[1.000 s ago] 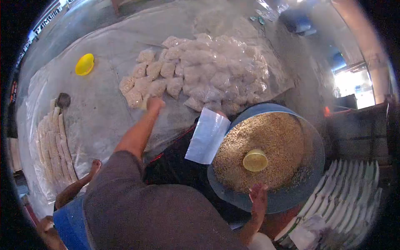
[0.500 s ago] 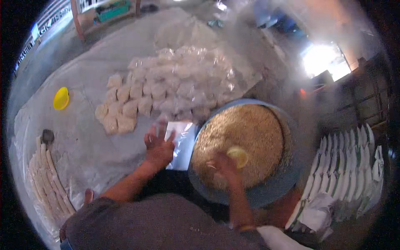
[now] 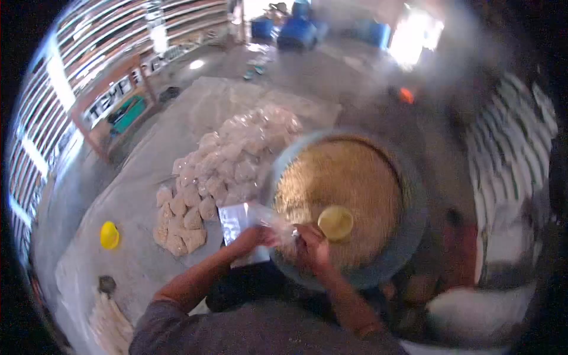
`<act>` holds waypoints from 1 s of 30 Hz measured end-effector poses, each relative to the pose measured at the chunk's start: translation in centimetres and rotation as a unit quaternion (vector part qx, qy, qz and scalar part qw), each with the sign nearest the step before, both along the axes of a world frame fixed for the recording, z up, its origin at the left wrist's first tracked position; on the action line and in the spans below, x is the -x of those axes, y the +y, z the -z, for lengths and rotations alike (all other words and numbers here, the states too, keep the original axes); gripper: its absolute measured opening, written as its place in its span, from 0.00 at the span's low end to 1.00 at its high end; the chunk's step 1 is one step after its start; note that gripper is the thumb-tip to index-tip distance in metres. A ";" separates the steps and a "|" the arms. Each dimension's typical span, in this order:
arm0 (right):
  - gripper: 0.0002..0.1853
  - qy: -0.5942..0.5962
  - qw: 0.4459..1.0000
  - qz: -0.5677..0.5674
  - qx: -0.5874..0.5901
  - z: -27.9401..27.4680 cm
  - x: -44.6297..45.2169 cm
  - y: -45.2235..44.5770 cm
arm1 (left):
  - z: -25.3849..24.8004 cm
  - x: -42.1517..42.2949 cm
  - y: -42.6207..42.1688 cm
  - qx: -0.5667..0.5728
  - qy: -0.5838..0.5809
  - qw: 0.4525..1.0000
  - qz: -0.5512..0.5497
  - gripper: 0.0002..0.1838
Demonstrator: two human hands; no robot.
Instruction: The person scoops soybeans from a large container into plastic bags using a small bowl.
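My left hand point(image 3: 264, 236) has its fingers closed on a clear plastic bag point(image 3: 277, 223) at the near left rim of the large round tub point(image 3: 416, 219). Close on its right, my right hand point(image 3: 310, 244) pinches the same bag; blur hides the exact fingertips. A stack of flat plastic bags point(image 3: 235, 220) lies beside the tub, partly behind my left forearm. Pale grain point(image 3: 343, 171) fills the tub, and a yellow cup point(image 3: 335, 223) rests on it just right of my right hand.
Many filled bags point(image 3: 236, 154) are heaped on the ground sheet point(image 3: 142, 195) beyond my left hand. A yellow bowl point(image 3: 109, 235) sits at far left. Rows of long white packs point(image 3: 509, 142) stand at right. Blue containers point(image 3: 296, 32) are at the back.
My left hand moved from the filled bags to the flat stack, then to the tub's rim. My right hand came over the grain and now meets it at a bag. The view has turned.
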State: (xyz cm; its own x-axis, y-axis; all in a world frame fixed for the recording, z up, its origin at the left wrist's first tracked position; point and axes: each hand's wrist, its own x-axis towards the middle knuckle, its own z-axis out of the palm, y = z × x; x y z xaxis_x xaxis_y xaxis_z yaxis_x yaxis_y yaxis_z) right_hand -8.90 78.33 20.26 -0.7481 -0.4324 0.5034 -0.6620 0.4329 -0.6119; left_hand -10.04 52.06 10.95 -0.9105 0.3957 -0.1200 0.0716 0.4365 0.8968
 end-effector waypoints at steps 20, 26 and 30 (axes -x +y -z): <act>0.14 -0.235 0.964 0.119 0.028 2.1 -5.2 10.0 | -7.0 -4.0 13.7 0.120 0.075 0.982 0.126 0.17; 0.34 -0.221 0.930 0.261 0.138 14.4 0.2 11.5 | -2.5 -8.4 10.7 0.122 0.022 0.992 -0.032 0.16; 0.45 -0.185 0.884 0.378 -0.205 27.7 4.8 14.5 | -2.8 -9.3 8.1 0.062 -0.034 0.993 -0.095 0.20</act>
State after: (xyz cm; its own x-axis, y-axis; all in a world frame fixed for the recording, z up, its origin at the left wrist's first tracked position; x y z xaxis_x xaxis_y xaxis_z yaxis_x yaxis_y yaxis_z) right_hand -13.67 92.86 -7.45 -0.9819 0.1714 0.0804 0.1234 0.9017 -0.4145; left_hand -0.77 60.18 13.76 -0.9554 0.1954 -0.2214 -0.0825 0.5431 0.8356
